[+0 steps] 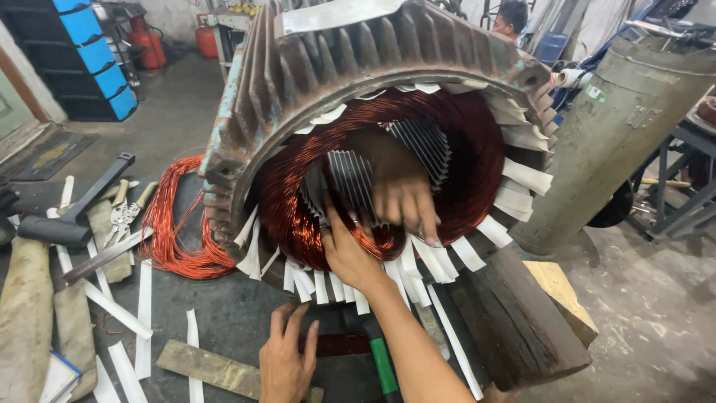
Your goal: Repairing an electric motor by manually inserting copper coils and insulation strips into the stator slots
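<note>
Motor stator (335, 60): large ribbed iron housing lying on its side on the workshop floor (656, 313), open bore facing the camera, lower right edge on a dark wooden block (514, 313).

Copper winding (477, 172) lines the bore. White insulation strips (526, 177) fan out around the rim.

Right hand (347, 254): reaches up from below and rests against the winding at the lower edge of the bore, thumb raised. Fingers are hidden behind the palm, so I cannot tell whether the grip is closed on the wire or only pressing it.

Left hand (287, 358): flat on the floor just below the stator, grip apart, fingers spread, holding nothing. It touches the end of a wooden strip (201, 366).

Second person's hand (403, 198): blurred, reaches through the bore from the far side, fingertips down at the winding just beside the right hand.

A green-handled tool (382, 362) lies under the right forearm. A loose copper wire bundle (168, 224) lies left of the housing. A hammer (74, 216) is further left, with cut white strips scattered around.
</note>
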